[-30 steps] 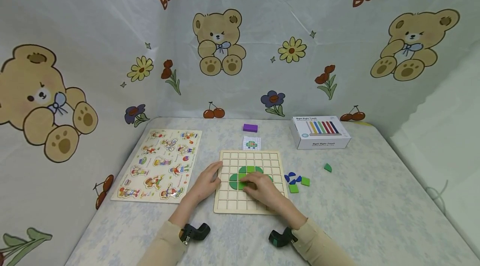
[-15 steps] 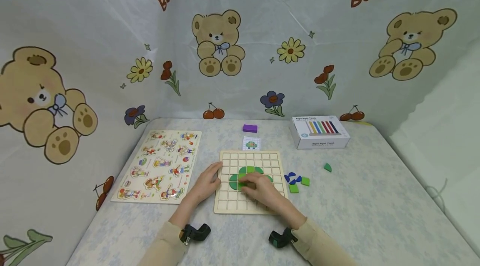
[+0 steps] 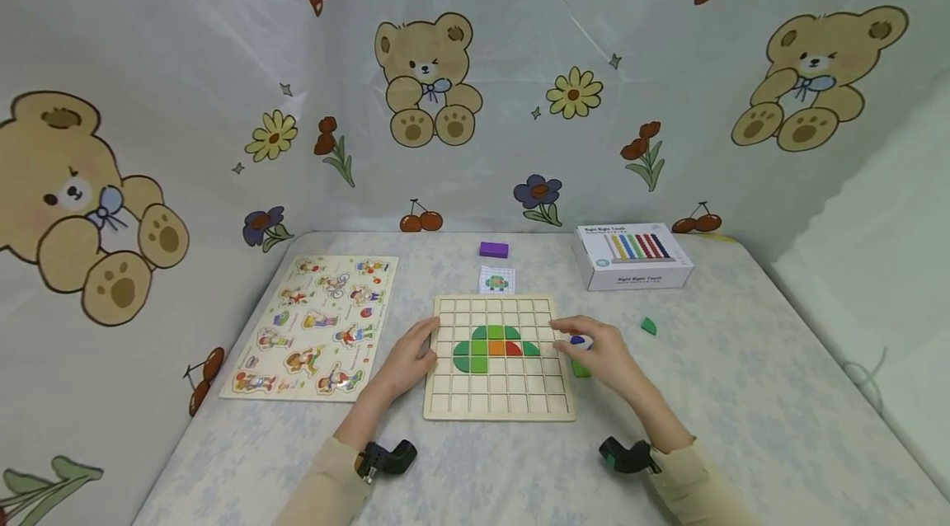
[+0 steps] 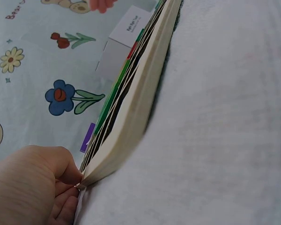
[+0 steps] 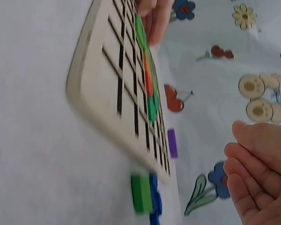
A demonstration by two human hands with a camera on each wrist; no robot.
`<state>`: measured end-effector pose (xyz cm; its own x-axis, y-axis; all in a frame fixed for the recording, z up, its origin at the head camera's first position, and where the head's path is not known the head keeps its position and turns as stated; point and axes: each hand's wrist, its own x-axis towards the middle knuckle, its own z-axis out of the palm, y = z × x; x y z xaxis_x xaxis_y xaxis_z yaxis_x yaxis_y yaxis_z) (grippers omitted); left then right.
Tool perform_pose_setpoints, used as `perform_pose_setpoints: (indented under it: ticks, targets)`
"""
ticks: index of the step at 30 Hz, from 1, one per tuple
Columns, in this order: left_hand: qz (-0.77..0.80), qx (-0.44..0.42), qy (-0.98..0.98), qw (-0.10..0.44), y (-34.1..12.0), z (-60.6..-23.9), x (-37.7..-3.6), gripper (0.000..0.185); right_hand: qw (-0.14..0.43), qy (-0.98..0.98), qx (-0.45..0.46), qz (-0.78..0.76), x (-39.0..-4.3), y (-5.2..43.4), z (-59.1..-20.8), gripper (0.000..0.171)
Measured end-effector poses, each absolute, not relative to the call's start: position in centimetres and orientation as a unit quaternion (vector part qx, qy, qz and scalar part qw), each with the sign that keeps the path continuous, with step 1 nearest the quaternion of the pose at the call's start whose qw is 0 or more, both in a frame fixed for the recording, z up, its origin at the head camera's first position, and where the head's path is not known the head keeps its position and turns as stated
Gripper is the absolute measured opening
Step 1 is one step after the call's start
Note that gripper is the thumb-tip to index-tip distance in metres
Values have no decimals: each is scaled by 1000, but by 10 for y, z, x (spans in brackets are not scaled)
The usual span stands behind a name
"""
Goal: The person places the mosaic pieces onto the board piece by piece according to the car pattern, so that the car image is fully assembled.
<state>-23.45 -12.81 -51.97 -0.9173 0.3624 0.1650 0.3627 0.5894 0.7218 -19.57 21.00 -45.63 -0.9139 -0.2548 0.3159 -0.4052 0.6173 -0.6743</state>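
Observation:
A wooden grid board (image 3: 460, 405) lies in the middle of the table. Green, orange and red pieces (image 3: 496, 332) fill several of its cells, two green squares standing one above the other on the left of the group. At the board's left edge, my left hand (image 3: 406, 359) holds the rim; its fingertips show at the rim in the left wrist view. My right hand (image 3: 604, 353) hovers by the right edge, fingers loosely bent, nothing between them. Under and beside it are small blue pieces (image 3: 581, 341) and a green square (image 3: 581, 369), partly covered by the hand.
A printed card (image 3: 496, 280) and a purple block (image 3: 493, 250) sit beyond the board. At the left lies a picture puzzle (image 3: 319, 318). A white box (image 3: 634, 258) stands back right, with a green quarter-round piece (image 3: 649, 326) in front of it.
My right hand has left the middle of the board and moved right, uncovering the orange and red pieces. My left hand stays at the left edge.

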Motion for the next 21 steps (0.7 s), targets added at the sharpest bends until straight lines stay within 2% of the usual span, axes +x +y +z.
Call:
perform_pose_setpoints:
  ticks: [5, 9, 21]
  targets:
    - [-410, -202, -890, 4, -129, -519, -234, 58, 95, -923, 94, 361, -195, 258, -469, 34]
    - [-410, -194, -891, -10, -129, -520, -233, 58, 78, -932, 54, 349, -190, 280, -479, 35]
    - [-419, -197, -886, -8, -128, -519, -234, 58, 93, -940, 51, 324, -188, 290, -501, 35]
